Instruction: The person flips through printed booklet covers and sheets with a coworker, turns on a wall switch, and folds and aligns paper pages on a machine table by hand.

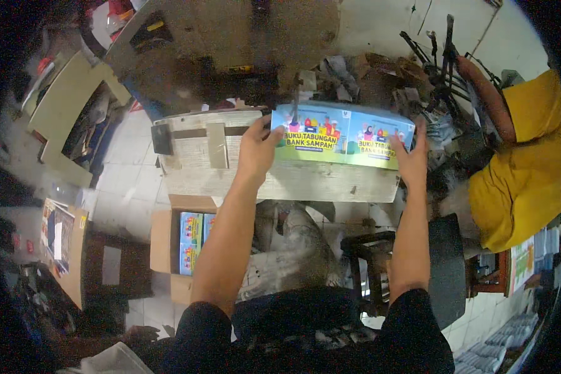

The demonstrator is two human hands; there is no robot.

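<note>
A wide blue and green printed sheet (311, 153) with two matching cartoon covers side by side is held up between my hands. It could be a joined pair of booklet covers; whether it is one sheet or a thin stack I cannot tell. My left hand (257, 148) grips its left end, thumb on the front. At the opposite end my right hand (412, 159) pinches the edge, with some fingers behind it. Behind and below the sheet stretches a worn whitish work board (305, 187), with a dark block (163, 139) and a cardboard strip (217, 146) on its left part.
Left of my left forearm, an open cardboard box (164, 240) contains similar printed booklets (189, 240). A person in yellow clothing (517, 181) is at the right, beside black metal rods (449, 47). Scrap paper (336, 71) lies beyond the board; a dark stool (371, 249) stands below it.
</note>
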